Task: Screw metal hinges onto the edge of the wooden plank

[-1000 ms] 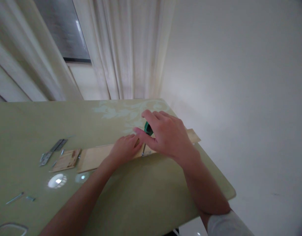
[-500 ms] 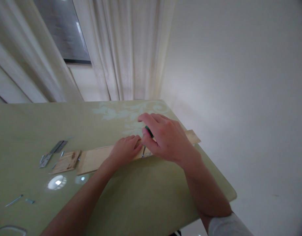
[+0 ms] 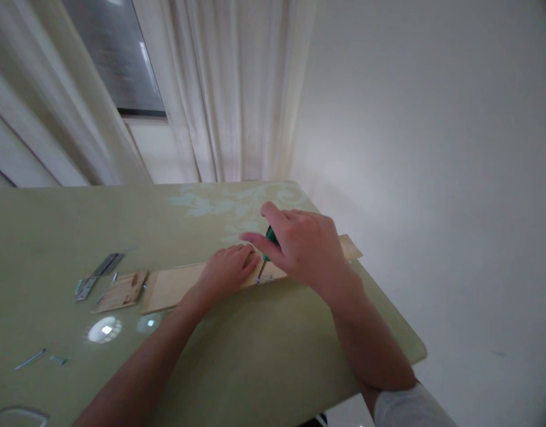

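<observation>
Well, a long pale board [image 3: 178, 284] is lying across the right part of the table, its right end poking out past the table's right edge. On its near edge a small metal plate [image 3: 267, 279] is sitting, and the tip of my green-handled screwdriver [image 3: 272, 236] is resting at the plate's left end, the tool leaning a little to the right. My right hand [image 3: 306, 240] is curving around the handle, thumb and forefinger spreading apart — whether the hidden fingers are gripping it, I cannot tell. My left hand [image 3: 224, 270] is lying over the board just left of the screwdriver, palm down; its fingertips are ending near the far edge, and I cannot tell if they are clasping it.

Just beyond the board's left end a short wooden piece [image 3: 121, 292] is lying, with a flat metal bracket [image 3: 99, 276] resting near its far left corner. Two screws [image 3: 30, 359] are lying nearer me at the left, and a pale looped cord [image 3: 19, 409] is showing at the near left corner. Behind the green table [image 3: 255, 356], curtains [image 3: 224, 89] are hanging beside a dark window [image 3: 113, 53] — a plain white wall [image 3: 433, 148] is filling the right.
</observation>
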The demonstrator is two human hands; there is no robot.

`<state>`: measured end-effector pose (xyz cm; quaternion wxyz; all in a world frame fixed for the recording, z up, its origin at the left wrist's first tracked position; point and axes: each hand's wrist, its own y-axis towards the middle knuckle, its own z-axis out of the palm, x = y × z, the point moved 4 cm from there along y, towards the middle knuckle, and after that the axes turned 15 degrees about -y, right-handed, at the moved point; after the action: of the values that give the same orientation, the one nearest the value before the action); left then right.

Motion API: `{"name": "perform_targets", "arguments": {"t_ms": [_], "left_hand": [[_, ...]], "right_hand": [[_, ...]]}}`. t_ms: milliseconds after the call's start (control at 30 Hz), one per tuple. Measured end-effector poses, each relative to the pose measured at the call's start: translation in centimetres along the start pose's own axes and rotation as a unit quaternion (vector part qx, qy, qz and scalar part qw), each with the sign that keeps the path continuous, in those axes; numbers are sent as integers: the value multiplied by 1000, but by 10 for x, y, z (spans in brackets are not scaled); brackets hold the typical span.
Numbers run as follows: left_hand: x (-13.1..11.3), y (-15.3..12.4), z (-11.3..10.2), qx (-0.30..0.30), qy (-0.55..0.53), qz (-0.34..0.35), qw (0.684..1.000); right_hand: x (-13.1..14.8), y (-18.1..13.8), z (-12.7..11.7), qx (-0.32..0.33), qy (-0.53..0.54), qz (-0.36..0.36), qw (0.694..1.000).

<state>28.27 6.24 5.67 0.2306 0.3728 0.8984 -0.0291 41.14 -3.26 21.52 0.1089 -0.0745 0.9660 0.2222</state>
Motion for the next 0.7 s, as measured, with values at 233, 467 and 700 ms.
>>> {"name": "perform_targets", "arguments": {"t_ms": [233,467,700], "left_hand": [[3,-1,3,1,9,8,1000],[3,0,3,-3,1,8,1000],[3,-1,2,-3,-3,4,1000]], "right_hand": [[5,0,-4,-25,36,-47,998],[3,-1,-3,-14,81,-56,995],[0,0,1,6,21,6,1000]]}}
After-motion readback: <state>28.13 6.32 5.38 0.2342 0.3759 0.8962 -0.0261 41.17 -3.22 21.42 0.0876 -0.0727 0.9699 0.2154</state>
